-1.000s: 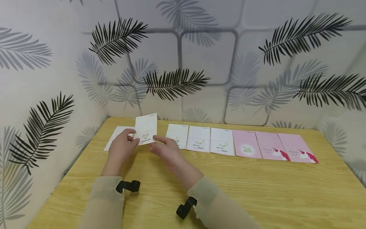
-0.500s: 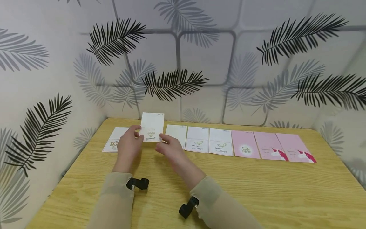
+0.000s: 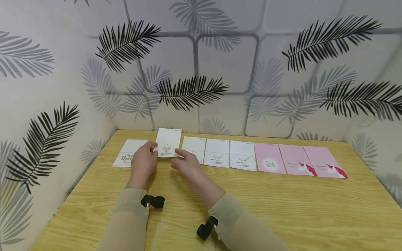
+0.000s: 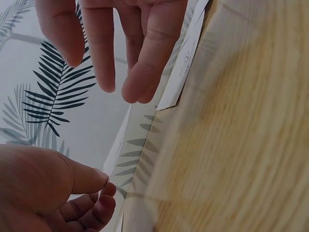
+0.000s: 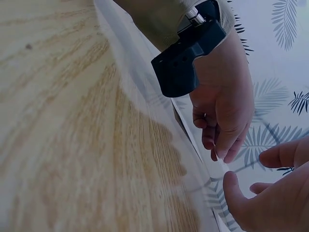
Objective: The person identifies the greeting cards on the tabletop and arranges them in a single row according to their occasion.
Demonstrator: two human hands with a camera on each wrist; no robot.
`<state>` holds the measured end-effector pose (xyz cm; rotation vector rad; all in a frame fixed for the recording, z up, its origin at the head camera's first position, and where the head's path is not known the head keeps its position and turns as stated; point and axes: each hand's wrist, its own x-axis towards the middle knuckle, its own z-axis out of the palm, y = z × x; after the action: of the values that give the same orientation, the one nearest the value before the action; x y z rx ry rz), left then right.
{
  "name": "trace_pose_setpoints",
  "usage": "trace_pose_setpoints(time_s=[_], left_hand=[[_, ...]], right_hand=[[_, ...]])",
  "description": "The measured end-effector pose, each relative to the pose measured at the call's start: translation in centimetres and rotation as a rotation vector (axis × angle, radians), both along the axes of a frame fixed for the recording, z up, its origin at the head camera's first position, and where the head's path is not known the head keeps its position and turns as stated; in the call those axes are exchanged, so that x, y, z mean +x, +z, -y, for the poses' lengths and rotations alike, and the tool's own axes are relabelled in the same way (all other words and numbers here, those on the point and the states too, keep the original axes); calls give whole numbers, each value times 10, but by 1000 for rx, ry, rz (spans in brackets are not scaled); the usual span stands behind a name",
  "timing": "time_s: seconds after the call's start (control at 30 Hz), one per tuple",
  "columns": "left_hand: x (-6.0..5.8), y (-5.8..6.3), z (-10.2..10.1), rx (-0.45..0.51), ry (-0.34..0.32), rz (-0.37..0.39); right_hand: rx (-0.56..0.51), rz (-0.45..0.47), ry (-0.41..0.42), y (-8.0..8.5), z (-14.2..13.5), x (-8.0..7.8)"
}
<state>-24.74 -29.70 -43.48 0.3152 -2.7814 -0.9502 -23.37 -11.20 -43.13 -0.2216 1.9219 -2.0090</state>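
Between thumb and fingers, my left hand (image 3: 143,162) pinches the left edge of a white card (image 3: 168,139) printed with a gold diamond. The card leans back, low over the table's far side, in the row's gap. In the left wrist view the pinched card (image 4: 116,152) shows almost edge-on. My right hand (image 3: 191,167) is at the card's right edge, fingers extended and thumb apart; the right wrist view shows this hand (image 5: 270,198) gripping nothing. A white thank-you card (image 3: 125,158) lies left, partly behind my left hand. Another white card (image 3: 193,143) lies right, partly covered by my right hand.
Rightward along the row lie two white heart cards (image 3: 217,153) (image 3: 243,156), a pink "smile" card (image 3: 270,157) and two pink unicorn cards (image 3: 295,158) (image 3: 325,162). A leaf-patterned wall (image 3: 226,115) borders the wooden table (image 3: 251,202) behind and at the left.
The diamond card has shifted right with my left hand, then come down lower. More of the thank-you card shows at the left. My right hand has stayed almost in place.
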Motion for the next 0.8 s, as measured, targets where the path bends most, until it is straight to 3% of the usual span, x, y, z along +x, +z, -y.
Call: trace_pose_setpoints(time_s=[0.2,0.8], left_hand=[[-1,-5,3,-14,-15,39],[-3,-11,2,-45,-22,88]], right_hand=[[58,3,16,-1,0,0],[94,-2,106,-5,2,0]])
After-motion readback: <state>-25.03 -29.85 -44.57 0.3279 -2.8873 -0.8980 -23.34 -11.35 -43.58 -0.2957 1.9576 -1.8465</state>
